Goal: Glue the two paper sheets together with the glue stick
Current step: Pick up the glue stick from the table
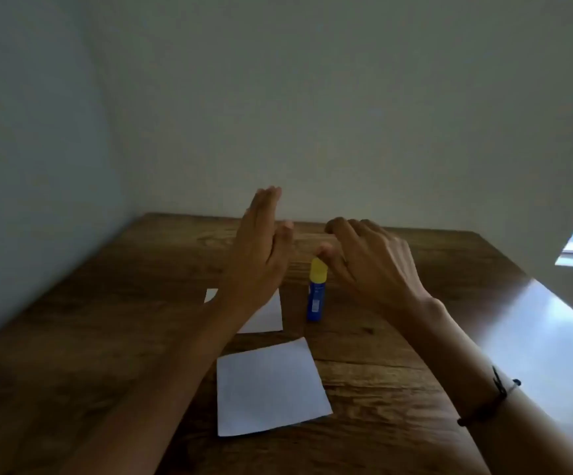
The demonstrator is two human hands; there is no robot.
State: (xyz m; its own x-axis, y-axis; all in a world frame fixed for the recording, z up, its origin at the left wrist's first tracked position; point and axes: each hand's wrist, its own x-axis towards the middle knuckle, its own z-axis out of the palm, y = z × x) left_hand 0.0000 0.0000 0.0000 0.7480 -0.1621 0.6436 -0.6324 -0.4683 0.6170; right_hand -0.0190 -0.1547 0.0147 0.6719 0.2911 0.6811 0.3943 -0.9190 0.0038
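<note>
A blue glue stick with a yellow cap stands upright on the wooden table. One white paper sheet lies flat near me. A second white sheet lies farther back, partly hidden under my left forearm. My left hand is raised above the far sheet, fingers straight and together, holding nothing. My right hand hovers just right of the glue stick, fingers spread and curled, thumb tip close to the yellow cap; whether it touches the cap is unclear.
A plain wall stands right behind the table and another on the left. The table's right edge is glossy with light. A dark cord bracelet sits on my right wrist. A bright opening shows at the far right.
</note>
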